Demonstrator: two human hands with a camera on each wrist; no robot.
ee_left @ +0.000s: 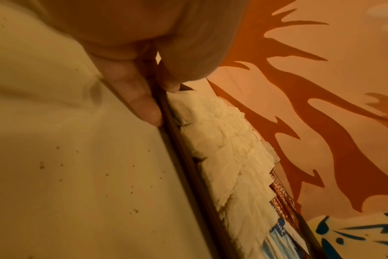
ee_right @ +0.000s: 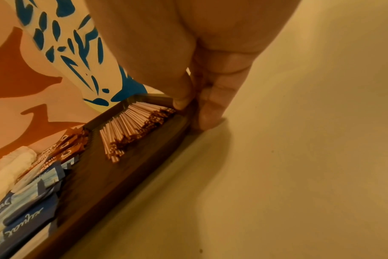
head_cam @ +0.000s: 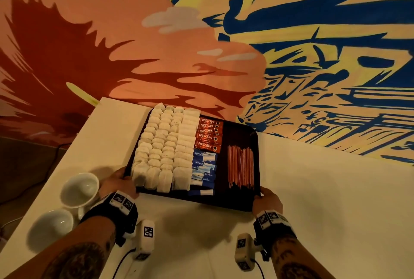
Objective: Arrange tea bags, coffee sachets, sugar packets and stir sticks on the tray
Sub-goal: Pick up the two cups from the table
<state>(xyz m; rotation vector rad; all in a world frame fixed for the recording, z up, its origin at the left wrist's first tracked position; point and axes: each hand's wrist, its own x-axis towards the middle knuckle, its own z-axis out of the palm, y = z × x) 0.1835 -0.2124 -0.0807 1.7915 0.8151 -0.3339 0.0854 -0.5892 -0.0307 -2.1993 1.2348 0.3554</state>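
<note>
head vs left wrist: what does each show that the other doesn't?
Head only: the whole tray, stir sticks, right hand gripping the near right corner, and two white cups on the table.

Left wrist only: the left hand's thumb over the tray rim and fingers against its outer side.

Both: left hand, tea bags, coffee sachets, sugar packets.

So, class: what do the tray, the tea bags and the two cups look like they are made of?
Tray: dark brown with a faint grain in the right wrist view, probably wood or a wood-look laminate.
Tea bags: white, crinkled, matte filter paper.
Cups: glossy white with soft highlights, likely glazed ceramic.
</note>
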